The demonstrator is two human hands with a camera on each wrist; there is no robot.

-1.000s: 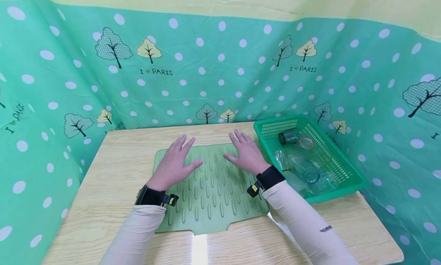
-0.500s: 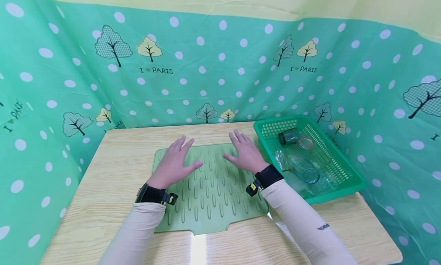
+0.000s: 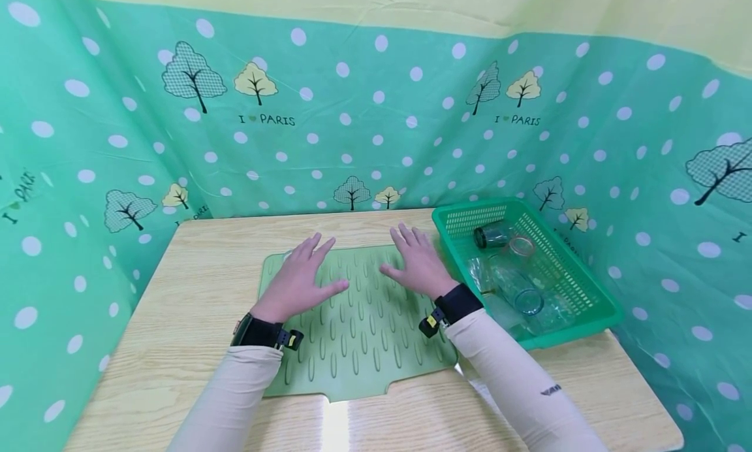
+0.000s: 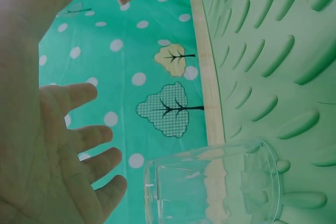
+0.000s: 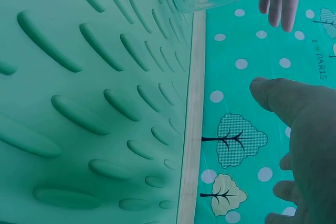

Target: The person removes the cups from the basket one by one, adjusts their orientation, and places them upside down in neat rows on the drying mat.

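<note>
We look down on a light wooden table [image 3: 194, 295] hemmed in by a teal polka-dot curtain [image 3: 364, 125] printed with trees. Our left hand [image 3: 299, 279] and right hand [image 3: 418, 264] hover flat, fingers spread and holding nothing, over a green ridged drying mat [image 3: 358, 334]. A clear glass [image 4: 212, 187] stands on the mat's far-left corner, just beyond the left fingers. A green basket [image 3: 578, 279] of glassware sits at right.
</note>
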